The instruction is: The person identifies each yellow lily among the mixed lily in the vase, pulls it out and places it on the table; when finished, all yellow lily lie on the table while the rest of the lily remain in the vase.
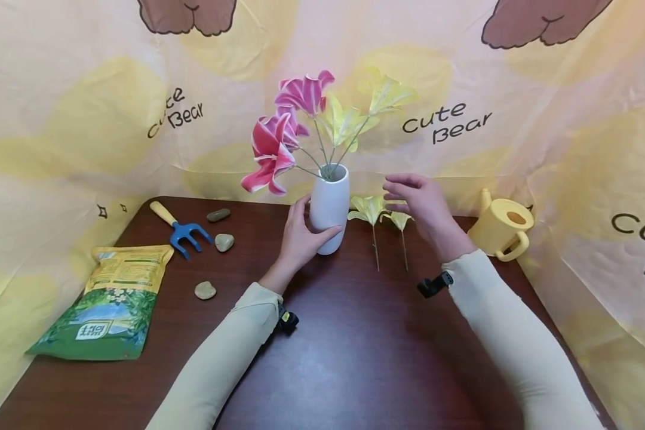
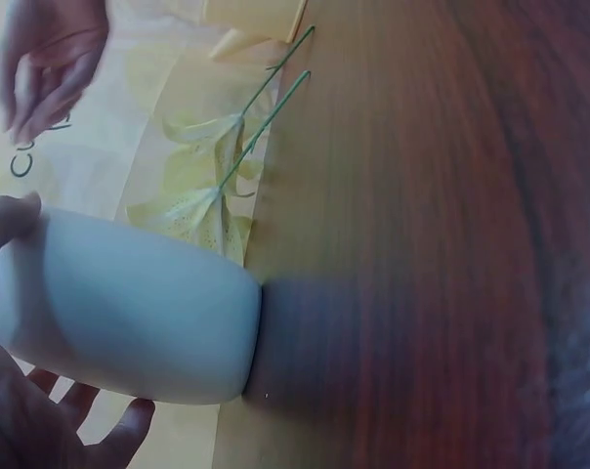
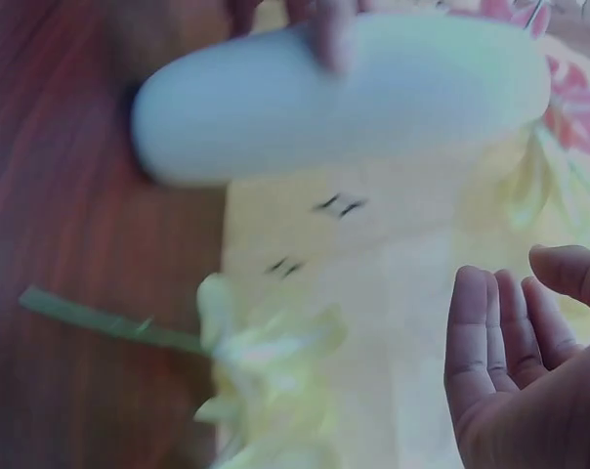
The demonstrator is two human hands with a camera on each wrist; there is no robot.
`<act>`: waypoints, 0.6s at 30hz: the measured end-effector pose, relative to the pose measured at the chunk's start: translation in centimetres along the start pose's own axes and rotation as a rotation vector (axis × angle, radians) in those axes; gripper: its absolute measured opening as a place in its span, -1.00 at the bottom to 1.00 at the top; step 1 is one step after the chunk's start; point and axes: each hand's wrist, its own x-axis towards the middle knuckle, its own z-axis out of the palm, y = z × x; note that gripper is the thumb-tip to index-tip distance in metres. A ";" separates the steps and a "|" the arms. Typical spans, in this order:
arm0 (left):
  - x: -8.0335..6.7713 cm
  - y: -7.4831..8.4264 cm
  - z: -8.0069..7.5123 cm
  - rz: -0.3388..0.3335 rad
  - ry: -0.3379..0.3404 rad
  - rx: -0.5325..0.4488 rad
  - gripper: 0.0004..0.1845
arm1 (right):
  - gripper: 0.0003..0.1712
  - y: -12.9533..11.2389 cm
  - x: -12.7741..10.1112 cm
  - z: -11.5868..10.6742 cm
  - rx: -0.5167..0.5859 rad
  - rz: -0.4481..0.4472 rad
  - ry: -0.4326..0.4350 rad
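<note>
A white vase (image 1: 330, 209) stands upright on the table, and my left hand (image 1: 303, 236) grips its lower half from the left, thumb across the front. Pink lilies (image 1: 271, 152) lean left out of its mouth; two yellow lilies (image 1: 388, 94) lean right. My right hand (image 1: 420, 203) hovers to the right of the vase, holding nothing, its fingers loosely bent in the right wrist view. Below and beside it, two more yellow lilies (image 1: 368, 209) lie on the table with stems toward me. The left wrist view shows both their green stems (image 2: 275, 106).
A yellow watering can (image 1: 502, 224) stands at the right back edge. On the left are a blue hand fork (image 1: 185, 234) with a yellow handle, several stones (image 1: 224, 242) and a green-yellow bag (image 1: 113, 304). A printed cloth (image 1: 322, 36) hangs behind the table (image 1: 344, 358).
</note>
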 end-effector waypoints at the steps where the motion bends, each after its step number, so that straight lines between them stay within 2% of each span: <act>1: 0.0 0.0 0.0 0.002 0.002 -0.005 0.07 | -0.61 -0.5 0.2 0.6 0.007 -0.012 -0.007; 6: 0.2 -0.1 -0.1 0.013 0.006 -0.020 0.03 | -0.58 -2.1 1.0 3.7 0.051 -0.085 -0.022; 10: 0.3 -0.2 -0.4 0.013 -0.008 -0.042 0.03 | -0.56 -2.7 1.6 5.9 0.157 -0.147 -0.006; 18: 0.5 -0.6 -0.6 0.000 -0.046 -0.129 0.01 | -0.81 -2.7 2.4 9.3 0.394 -0.238 0.075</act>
